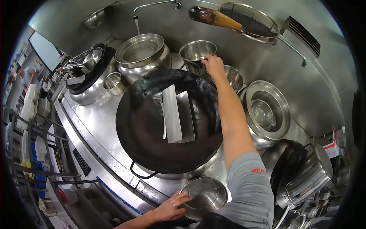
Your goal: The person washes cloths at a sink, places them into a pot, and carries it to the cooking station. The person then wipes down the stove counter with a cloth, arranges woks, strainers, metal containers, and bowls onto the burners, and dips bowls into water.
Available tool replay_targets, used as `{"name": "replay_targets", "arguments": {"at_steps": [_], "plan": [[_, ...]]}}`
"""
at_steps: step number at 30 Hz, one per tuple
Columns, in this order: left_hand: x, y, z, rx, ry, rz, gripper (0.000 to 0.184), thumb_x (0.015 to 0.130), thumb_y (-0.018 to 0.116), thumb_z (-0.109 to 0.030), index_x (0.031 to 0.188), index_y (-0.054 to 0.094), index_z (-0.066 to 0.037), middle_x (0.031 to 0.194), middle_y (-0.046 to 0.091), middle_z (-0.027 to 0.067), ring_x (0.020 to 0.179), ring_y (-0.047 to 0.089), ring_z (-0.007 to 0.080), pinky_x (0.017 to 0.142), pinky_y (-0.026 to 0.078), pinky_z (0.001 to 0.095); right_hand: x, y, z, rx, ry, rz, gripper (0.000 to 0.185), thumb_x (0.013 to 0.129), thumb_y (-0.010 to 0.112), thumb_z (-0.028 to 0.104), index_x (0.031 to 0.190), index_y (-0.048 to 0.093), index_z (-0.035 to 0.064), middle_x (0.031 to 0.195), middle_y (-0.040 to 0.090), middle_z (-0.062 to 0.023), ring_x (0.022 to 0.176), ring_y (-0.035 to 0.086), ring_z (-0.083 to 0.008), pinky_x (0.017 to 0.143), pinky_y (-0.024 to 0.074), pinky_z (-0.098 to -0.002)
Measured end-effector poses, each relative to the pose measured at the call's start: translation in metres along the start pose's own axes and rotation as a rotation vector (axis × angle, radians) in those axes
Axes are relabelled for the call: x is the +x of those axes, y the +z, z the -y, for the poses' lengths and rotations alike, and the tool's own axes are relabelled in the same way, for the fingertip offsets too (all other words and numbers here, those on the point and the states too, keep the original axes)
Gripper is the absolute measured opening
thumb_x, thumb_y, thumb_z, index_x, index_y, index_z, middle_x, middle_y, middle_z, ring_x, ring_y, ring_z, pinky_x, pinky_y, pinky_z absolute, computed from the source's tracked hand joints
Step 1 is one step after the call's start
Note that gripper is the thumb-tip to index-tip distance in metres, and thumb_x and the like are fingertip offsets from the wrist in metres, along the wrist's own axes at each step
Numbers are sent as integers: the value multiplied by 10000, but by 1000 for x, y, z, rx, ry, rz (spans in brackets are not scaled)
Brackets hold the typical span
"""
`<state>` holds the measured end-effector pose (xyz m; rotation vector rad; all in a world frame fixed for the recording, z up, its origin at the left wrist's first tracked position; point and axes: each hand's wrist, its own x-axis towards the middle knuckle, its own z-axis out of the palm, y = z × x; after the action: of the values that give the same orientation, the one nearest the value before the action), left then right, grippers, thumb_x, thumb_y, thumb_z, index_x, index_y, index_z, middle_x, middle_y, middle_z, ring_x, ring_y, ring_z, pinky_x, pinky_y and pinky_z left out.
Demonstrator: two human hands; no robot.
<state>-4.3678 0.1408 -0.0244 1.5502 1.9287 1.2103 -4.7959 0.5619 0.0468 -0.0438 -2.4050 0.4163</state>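
My right hand (214,65) reaches across to the back of the range, its fingers closed at the rim of a steel pot (198,49); what exactly they pinch is hidden. Near the front, my left hand (174,206) has its fingers spread and rests against the left rim of a round steel bowl (205,198). Between the hands sits a large black wok (141,129) with two loop handles. A bent metal sheet (173,114) stands inside it.
Water runs from a tap (136,19) into a steel pot (139,53). A wooden-handled strainer (248,24) hangs at the back wall. Right of my forearm are a small pot (233,78) and a wide pot (284,110). Another person (27,76) stands far left.
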Motion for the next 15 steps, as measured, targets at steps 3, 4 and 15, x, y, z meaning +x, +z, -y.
{"name": "replay_targets", "arguments": {"at_steps": [3,4,15], "plan": [[-5,1,-1,78,-51,-28,267,757,750,-181,984,640,-92,1498,331,220,1429,230,459,1112,297,617,1,2,13,-118,6,82,244,847,693,226,1034,624,84,1035,617,-242,900,640,-403,788,534,-470],[-9,5,-2,56,-69,-76,315,762,754,-190,1039,635,-99,1508,308,229,1427,229,465,1118,294,604,-2,4,15,-165,7,105,253,854,685,219,1060,610,93,1066,608,-241,905,641,-402,791,537,-466],[-23,23,1,-162,-204,-177,718,796,746,-213,1428,422,-104,1554,155,301,1440,205,458,1167,234,500,-22,18,-16,-363,-67,343,207,894,626,276,992,693,107,948,703,-148,930,641,-366,815,513,-501]]}}
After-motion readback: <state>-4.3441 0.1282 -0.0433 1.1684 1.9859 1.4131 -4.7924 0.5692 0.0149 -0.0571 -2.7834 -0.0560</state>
